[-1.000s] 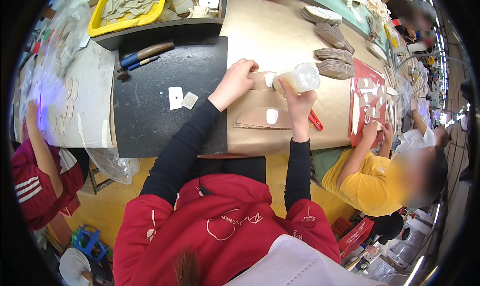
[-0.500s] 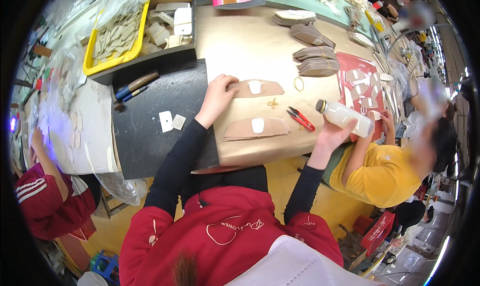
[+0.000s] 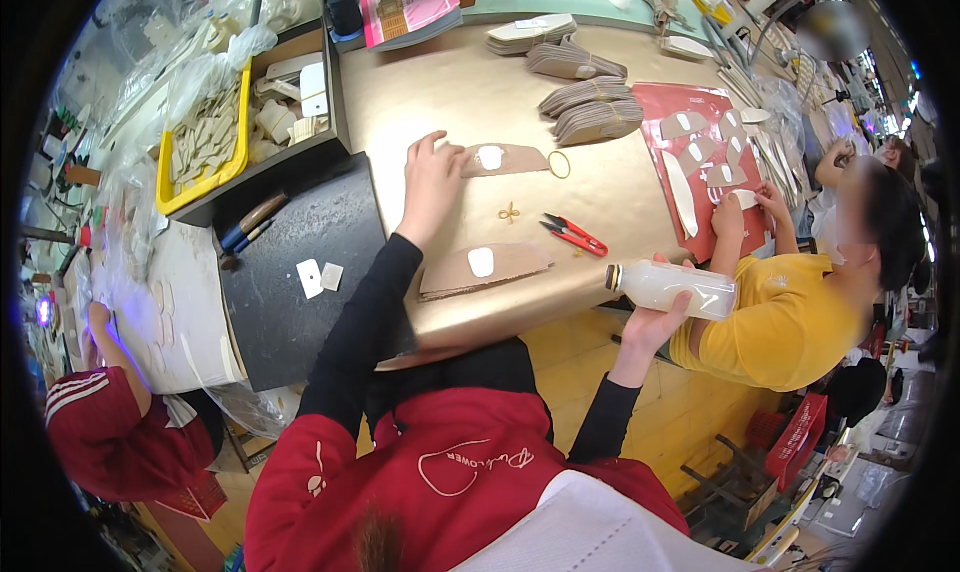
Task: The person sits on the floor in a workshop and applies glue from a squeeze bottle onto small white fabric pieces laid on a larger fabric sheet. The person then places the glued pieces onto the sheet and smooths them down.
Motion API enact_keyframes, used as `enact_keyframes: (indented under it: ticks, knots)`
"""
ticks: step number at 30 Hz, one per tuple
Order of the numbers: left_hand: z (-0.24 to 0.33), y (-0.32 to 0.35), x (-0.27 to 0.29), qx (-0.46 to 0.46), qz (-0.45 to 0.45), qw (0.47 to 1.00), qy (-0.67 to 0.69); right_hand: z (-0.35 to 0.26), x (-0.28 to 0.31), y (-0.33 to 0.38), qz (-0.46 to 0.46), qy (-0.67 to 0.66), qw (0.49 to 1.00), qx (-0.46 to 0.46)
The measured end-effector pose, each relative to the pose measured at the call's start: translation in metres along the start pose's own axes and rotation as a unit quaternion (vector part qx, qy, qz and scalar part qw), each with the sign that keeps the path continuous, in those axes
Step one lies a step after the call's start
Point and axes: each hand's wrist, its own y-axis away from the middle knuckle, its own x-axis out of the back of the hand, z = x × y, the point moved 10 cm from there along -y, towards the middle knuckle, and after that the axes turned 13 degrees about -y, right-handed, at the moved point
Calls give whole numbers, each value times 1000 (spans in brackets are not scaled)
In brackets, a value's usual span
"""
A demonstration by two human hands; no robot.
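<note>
Right hand point(image 3: 655, 324) grips a clear plastic bottle point(image 3: 668, 288) lying crosswise, right of the brown card piece point(image 3: 484, 268); left hand point(image 3: 430, 177) rests fingers-spread beyond it

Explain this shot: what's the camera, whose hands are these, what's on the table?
It is one fisheye camera worn on a person's head, looking down, so straight edges bend near the rim. The black sleeves coming from below are the wearer's. The left hand rests on the tan table, touching a brown cut piece with a white patch. The right hand holds a clear bottle on its side, off the table's edge. Another brown piece, red snips and stacks of cut pieces lie on the table. The person in yellow is a co-worker.
</note>
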Motion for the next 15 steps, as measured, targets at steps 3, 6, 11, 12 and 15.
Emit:
enact_keyframes:
  ticks: [3,6,11,12,15]
  knots:
    - [10,28,-31,89,-268,936,210,0,-1,3,-20,5,1000,-5]
    - [36,56,-13,10,-338,922,190,6,-3,7,-23,-6,1000,-19]
    - [40,95,34,-63,-324,926,182,15,-18,14,-27,-88,993,-71]
    - [37,104,35,-64,-352,917,173,13,-17,14,0,-95,993,-66]
    - [31,112,41,-39,-350,919,179,9,-15,13,61,-116,991,-40]
